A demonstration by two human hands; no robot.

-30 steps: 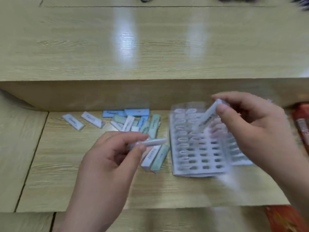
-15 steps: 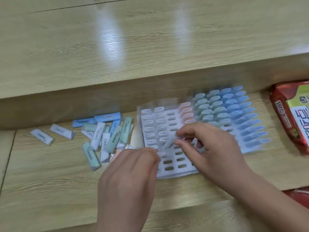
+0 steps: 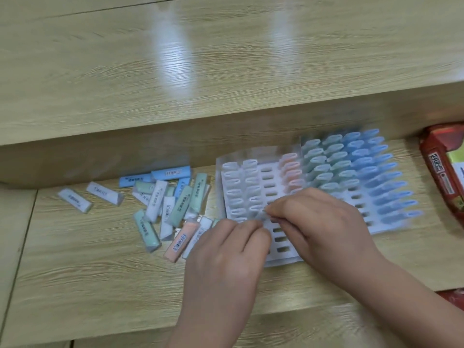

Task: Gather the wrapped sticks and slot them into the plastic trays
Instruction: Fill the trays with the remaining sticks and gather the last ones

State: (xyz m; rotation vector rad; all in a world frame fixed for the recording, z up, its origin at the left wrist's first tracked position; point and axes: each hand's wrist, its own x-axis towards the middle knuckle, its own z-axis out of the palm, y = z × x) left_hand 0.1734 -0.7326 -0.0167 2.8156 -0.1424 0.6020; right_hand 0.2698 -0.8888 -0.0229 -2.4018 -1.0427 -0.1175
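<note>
Both hands meet over the white plastic tray (image 3: pixel 282 262). My right hand (image 3: pixel 324 222) pinches a pale wrapped stick (image 3: pixel 262 215) at a slot in the tray's second column. My left hand (image 3: pixel 226 254) has its fingers curled, and its fingertips pinch the same stick from the left. That tray holds white sticks in two columns and pink ones further right. A second tray (image 3: pixel 364 177) behind it is filled with green and blue sticks. Loose wrapped sticks (image 3: pixel 170 204) lie piled to the left, among them a pink stick (image 3: pixel 180 243).
Two white sticks (image 3: pixel 75 200) lie apart at the far left of the lower shelf. A red package (image 3: pixel 443 172) lies at the right edge. A raised wooden ledge (image 3: pixel 200 136) runs along the back of the shelf.
The right hand has come down from above the tray to its surface with the stick. The left hand moved right to meet it. The view has tilted and now shows the second tray.
</note>
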